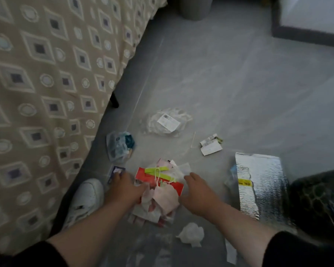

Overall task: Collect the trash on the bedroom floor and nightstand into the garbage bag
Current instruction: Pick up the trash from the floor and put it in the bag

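My left hand (pixel 123 189) and right hand (pixel 199 197), fingers relaxed, flank the trash pile (pixel 162 191) between them, ready to scoop it.

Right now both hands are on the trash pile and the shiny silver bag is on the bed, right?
No. The left hand and right hand are on the trash pile, but the shiny silver bag lies on the floor, not the bed; the head view shows it.

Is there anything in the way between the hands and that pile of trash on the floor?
No, nothing visible is in the way. The left hand and the right hand are at the trash pile, one on each side.
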The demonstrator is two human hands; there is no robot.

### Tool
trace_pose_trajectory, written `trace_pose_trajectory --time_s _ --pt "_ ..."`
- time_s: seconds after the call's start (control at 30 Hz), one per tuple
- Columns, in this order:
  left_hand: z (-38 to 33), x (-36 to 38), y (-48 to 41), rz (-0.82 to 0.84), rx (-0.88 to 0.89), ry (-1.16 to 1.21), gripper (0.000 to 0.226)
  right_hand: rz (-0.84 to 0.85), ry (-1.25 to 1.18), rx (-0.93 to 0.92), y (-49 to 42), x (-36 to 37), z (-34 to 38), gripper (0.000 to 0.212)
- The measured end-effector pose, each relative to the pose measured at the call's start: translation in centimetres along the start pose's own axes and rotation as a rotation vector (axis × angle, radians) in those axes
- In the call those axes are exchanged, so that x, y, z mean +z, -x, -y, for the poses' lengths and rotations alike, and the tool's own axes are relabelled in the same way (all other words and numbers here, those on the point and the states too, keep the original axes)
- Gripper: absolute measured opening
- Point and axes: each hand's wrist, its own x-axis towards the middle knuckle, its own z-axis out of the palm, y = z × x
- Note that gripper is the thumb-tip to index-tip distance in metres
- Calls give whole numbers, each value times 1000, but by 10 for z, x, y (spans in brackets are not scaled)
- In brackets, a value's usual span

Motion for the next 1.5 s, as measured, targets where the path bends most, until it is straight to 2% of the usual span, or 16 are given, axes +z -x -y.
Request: trace_pose_trajectory --time_s 0.17,0.37,0.43,0.53,0.67,0.73,0.83,0.93,1.03,1.13,1.27,1.37,1.5 --pt "2 9 -11 9 39 50 63 -1 135 -30 -27 29 24 106" --pt "12 18 -8 53 176 113 39 -68 309 -26 -35 38 16 117" --pt "16 22 -9 49 217 130 33 -112 295 -29 -35 37 11 110" --pt "17 24 -12 4 203 184 15 -149 219 -39 -32 35 6 89" --pt "14 21 -22 -184 109 270 17 -164 172 -31 -30 35 -1 61" --pt "13 15 -28 -256 56 213 12 -161 174 -23 -30 34 -4 47" --pt "12 9 -37 -208 -9 94 23 -136 123 7 -31 29 -9 36" --pt "9 7 -41 -152 -38 48 35 -84 -118 40 -31 21 -14 17" --pt "6 8 -43 -123 -57 91 38 -4 -180 39 -33 12 -21 21" --pt "2 7 -43 -92 -116 191 47 -7 -249 27 -32 2 -27 17" --pt "-3 3 -41 -76 -191 352 29 8 -509 47 -26 -8 -34 17" --pt "-4 1 -39 -51 -152 422 17 21 -596 58 -18 -19 -36 16" --pt "-17 -12 -26 -19 -89 582 14 -16 -671 83 -5 -44 -34 14"
